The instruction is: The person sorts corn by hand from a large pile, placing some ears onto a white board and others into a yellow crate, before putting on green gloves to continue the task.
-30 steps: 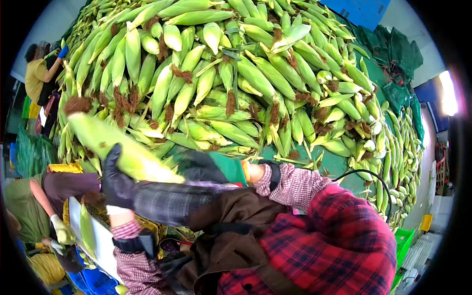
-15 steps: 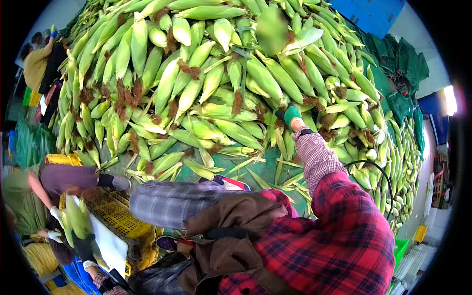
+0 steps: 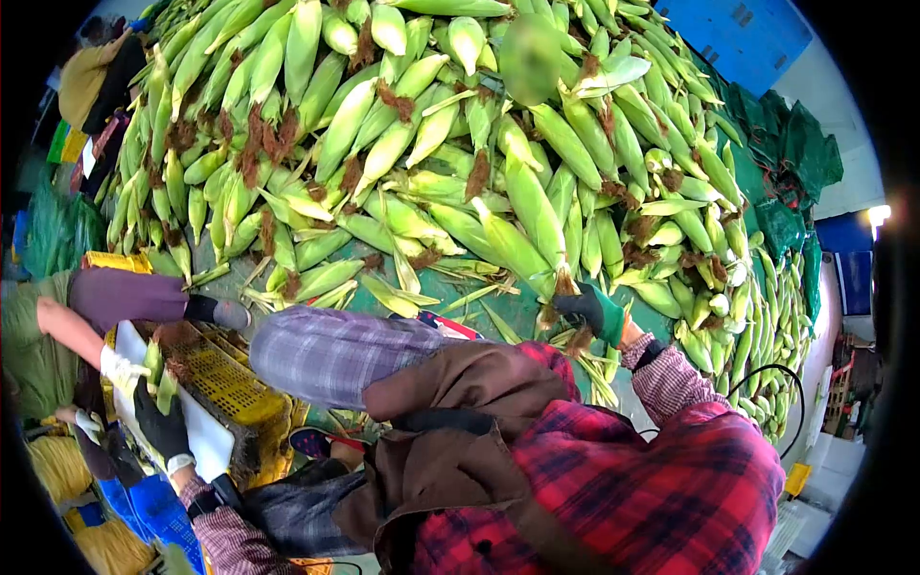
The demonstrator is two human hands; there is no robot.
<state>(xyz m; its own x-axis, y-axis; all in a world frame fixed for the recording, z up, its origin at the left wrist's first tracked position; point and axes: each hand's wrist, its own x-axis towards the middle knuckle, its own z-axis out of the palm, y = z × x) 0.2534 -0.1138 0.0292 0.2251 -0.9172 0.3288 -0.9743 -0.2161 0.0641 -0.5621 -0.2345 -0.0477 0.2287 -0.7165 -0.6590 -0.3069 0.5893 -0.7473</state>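
Note:
My right hand (image 3: pixel 592 312), in a dark and green glove, is closed on the brown silk end of a green-husked ear of corn (image 3: pixel 513 247) at the near edge of the heap. Another long ear (image 3: pixel 533 203) lies against it, its tip close to my fingers. At the lower left, my left hand (image 3: pixel 161 422), in a black glove, is closed around a small ear of corn (image 3: pixel 167 391) over a white board (image 3: pixel 206 433). A co-worker's white-gloved hand (image 3: pixel 121 368) is right beside it, near another ear (image 3: pixel 153 358).
A large corn heap (image 3: pixel 383 125) fills the far side. Yellow crates (image 3: pixel 225 379) stand under and beside the white board. A co-worker sits at the left, and another person (image 3: pixel 91 77) is farther back. Loose husks (image 3: pixel 474 295) litter the green floor.
My right hand has drawn back from the heap toward me, bringing an ear of corn along. My left hand has moved up and left to the board, beside the co-worker's hand.

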